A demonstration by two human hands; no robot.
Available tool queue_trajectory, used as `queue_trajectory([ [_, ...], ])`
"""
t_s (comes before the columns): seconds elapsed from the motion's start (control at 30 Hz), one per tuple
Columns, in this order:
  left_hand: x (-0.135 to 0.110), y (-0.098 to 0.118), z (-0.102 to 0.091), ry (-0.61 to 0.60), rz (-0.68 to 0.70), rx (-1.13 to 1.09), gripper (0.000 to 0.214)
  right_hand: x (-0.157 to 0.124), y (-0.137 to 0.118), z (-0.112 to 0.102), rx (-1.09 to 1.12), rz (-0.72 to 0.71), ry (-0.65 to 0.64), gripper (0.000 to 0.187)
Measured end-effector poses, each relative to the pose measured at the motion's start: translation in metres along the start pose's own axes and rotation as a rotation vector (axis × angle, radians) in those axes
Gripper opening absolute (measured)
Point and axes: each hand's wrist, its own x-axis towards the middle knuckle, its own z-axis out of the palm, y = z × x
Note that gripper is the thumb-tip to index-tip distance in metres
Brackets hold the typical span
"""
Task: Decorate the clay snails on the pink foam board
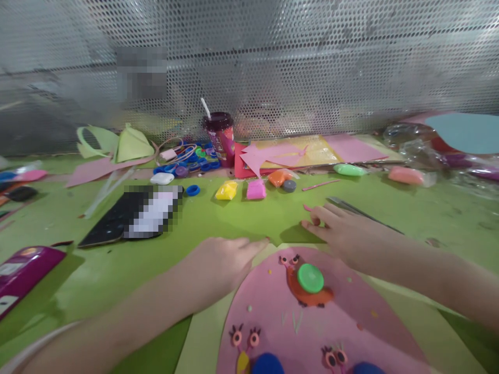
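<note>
Left hand (218, 262) flat, fingers spread, holding nothing, pinning top edge of pink craft sheet (273, 311). Right hand (343, 231) open beyond sheet's top edge, probably pinching small pink bit, blurred. Keep palms off clay snail (307, 285) just below right hand. Beyond fingertips: clay lumps (241, 189), then lidded cup (221, 137).

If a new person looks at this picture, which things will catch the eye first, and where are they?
First comes the pink craft sheet at the bottom centre, with an orange clay snail carrying a green shell. Both hands rest flat at its top edge: the left hand at the upper left, the right hand at the upper right. Behind them, on the green table, lie bright clay lumps, yellow and pink, before a dark red cup.
</note>
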Motion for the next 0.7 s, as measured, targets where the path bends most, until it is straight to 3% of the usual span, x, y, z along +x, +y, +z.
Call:
queue_trajectory([
  [0.27, -0.001, -0.001, 0.005, 0.075, 0.08, 0.073, 0.04, 0.002, -0.003, -0.009, -0.037, 0.017, -0.029, 0.017],
  [0.43, -0.002, -0.001, 0.007, 0.103, 0.124, -0.011, 0.036, 0.003, 0.003, -0.023, -0.062, 0.097, 0.008, 0.027],
  [0.7, -0.004, -0.001, 0.009, 0.071, 0.115, -0.053, 0.038, 0.006, 0.007, -0.018, -0.108, 0.045, -0.05, 0.021],
])
